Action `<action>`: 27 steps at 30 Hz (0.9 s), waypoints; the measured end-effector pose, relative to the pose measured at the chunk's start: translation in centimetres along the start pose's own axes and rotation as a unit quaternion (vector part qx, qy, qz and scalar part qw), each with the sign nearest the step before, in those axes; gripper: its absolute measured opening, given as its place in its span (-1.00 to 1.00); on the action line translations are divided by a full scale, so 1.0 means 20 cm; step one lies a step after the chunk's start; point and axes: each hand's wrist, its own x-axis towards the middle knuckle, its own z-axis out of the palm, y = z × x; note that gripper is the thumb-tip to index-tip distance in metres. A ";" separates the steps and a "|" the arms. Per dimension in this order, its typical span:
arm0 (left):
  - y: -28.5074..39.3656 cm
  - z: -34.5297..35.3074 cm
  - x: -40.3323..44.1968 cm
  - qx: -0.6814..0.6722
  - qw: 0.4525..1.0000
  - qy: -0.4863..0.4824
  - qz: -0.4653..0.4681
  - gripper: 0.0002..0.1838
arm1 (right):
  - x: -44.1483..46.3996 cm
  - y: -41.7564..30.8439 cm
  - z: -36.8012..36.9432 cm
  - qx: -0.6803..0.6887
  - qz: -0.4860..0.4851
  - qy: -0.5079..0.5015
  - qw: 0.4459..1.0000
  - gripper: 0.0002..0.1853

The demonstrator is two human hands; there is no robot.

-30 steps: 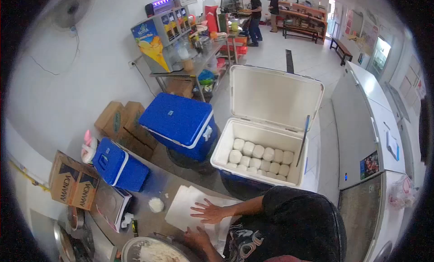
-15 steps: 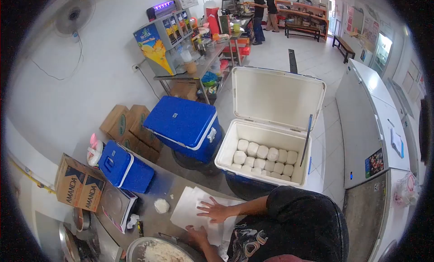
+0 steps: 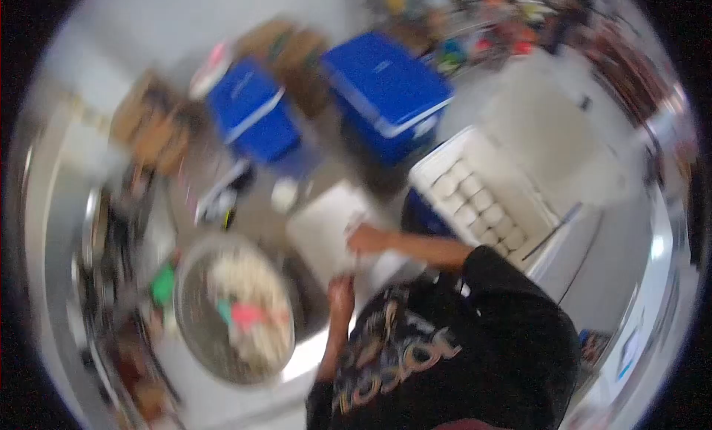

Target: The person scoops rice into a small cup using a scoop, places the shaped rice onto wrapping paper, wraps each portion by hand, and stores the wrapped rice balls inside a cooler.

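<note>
A person in a black shirt point(image 3: 452, 356) with pale lettering leans over a bench point(image 3: 256, 221), both hands at a white sheet. The left hand point(image 3: 341, 289), the nearer of the two, is at the sheet's near edge; the right hand point(image 3: 367, 238) is over its right part, the forearm reaching in from the right. Blur hides the fingers of both, and whether either grips the sheet cannot be told. The sheet point(image 3: 319, 230) lies on the bench, between a large round bowl to the left and an open cooler to the right.

The bowl point(image 3: 194, 311), near left, contains a heap of pale, crumbly stuff point(image 3: 241, 274), with a pink item point(image 3: 252, 313) and a teal item point(image 3: 225, 309) in it. A green object point(image 3: 162, 284) sits just beside its left side. Farther along the bench, a white lump point(image 3: 284, 195) rests just beyond the sheet's far left corner.

To the right, the open cooler point(image 3: 437, 161) contains white balls point(image 3: 475, 200) set in rows, its pale lid point(image 3: 541, 126) raised. Beyond the lump stands a small blue cooler point(image 3: 252, 111), with a larger blue cooler point(image 3: 386, 81) to its right. Cardboard boxes point(image 3: 152, 126) stand at far left, with more brown boxes point(image 3: 297, 59) behind the blue coolers. Blurred, many-coloured goods point(image 3: 504, 29) crowd the far right.
</note>
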 end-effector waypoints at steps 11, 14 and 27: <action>-0.06 0.06 -0.16 -0.031 0.998 0.045 -0.008 -0.78 | -0.17 -0.15 -0.31 -0.067 -0.081 0.016 0.994 -0.83; -0.06 0.06 -0.17 -0.044 0.997 0.061 -0.012 -0.85 | -0.17 -0.14 -0.32 -0.062 -0.104 0.018 0.992 -0.84; 0.00 0.01 -0.13 -0.045 0.992 0.090 -0.078 -0.82 | -0.16 -0.12 -0.31 -0.071 -0.044 0.040 0.996 -0.87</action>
